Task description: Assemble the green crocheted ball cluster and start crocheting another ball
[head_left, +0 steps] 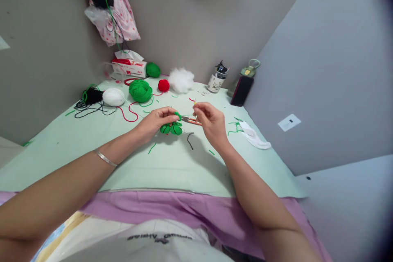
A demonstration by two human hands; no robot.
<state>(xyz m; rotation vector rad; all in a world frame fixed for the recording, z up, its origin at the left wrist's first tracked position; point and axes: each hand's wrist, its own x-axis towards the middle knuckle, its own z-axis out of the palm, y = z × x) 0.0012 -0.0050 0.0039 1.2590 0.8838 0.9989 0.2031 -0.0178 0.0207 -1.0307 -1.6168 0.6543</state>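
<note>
My left hand [159, 120] pinches a small green crocheted piece [175, 129] made of rounded, leaf-like lobes with dark lines on them. A loop of green yarn stands up at its fingertips. To the right, my right hand [210, 120] is closed, thumb against fingers, on a thin upright tool [195, 102] with a yellow part; its exact kind is too small to tell. A green strand runs between the two hands. Below that strand, pliers or snips with orange handles [192, 121] lie on the table, partly behind my right hand.
Behind my hands are a green yarn ball [140, 91], white yarn [113, 97], red yarn [163, 85], white stuffing [181, 80] and a tissue box [129, 68]. At the back right stand a pen jar [216, 82], a phone [242, 91] and a bottle [248, 69]. Yarn scraps dot the table [172, 172].
</note>
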